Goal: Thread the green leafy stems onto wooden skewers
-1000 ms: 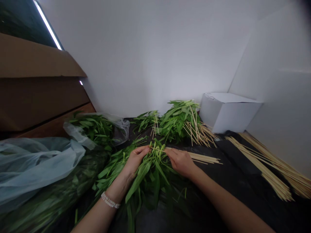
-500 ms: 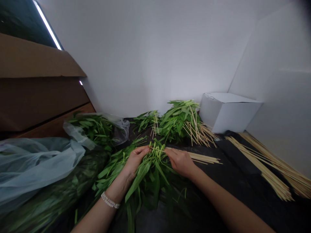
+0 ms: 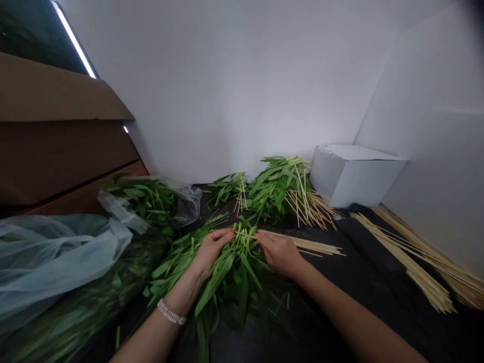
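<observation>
My left hand (image 3: 210, 248), with a bead bracelet at the wrist, pinches the pale stem ends of a bunch of green leafy stalks (image 3: 227, 267) lying on the black sheet (image 3: 359, 282). My right hand (image 3: 279, 251) is closed on the same stems from the right side. Thin bamboo skewers (image 3: 313, 247) stick out to the right from under my right hand. The leaves hang down toward me between my forearms.
A heap of skewered greens (image 3: 282, 189) lies behind. A white box (image 3: 351, 174) stands at the right. Loose skewers (image 3: 419, 264) lie along the right wall. Plastic bags of greens (image 3: 151, 201) and a pale blue bag (image 3: 56, 257) sit left, under cardboard (image 3: 56, 131).
Hardly anything moved: my right hand crept slightly left along the stems, closer to my left fingers.
</observation>
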A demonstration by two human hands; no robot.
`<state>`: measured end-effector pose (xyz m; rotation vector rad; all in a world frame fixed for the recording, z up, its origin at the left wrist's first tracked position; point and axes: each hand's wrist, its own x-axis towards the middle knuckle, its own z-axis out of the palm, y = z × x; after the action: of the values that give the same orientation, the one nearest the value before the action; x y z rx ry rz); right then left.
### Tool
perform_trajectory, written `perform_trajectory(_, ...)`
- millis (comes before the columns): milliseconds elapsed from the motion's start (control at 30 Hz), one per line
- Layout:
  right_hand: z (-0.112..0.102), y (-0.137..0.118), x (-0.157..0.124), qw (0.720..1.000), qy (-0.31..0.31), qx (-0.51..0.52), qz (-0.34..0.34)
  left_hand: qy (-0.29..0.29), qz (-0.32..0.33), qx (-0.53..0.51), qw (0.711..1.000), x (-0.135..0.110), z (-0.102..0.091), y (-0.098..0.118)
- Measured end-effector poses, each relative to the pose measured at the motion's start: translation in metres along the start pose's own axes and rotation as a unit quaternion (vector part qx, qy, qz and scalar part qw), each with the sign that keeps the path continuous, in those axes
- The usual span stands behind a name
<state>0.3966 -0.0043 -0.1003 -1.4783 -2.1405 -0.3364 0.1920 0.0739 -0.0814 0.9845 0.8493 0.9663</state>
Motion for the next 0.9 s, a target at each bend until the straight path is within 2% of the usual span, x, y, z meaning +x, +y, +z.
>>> perform_trajectory(667, 0.0025, -0.0015, 0.0, 1.0, -0.006, 0.004, -0.004, 0.02, 0.009, 0.038, 0.999, -0.0009, 0.0025, -0.0029)
perform_trajectory(900, 0.0044, -0.0013, 0.0002, 1.0, 0.022, 0.015, -0.016, -0.002, 0.023, 0.041, 0.999, -0.0002, 0.0049, -0.0052)
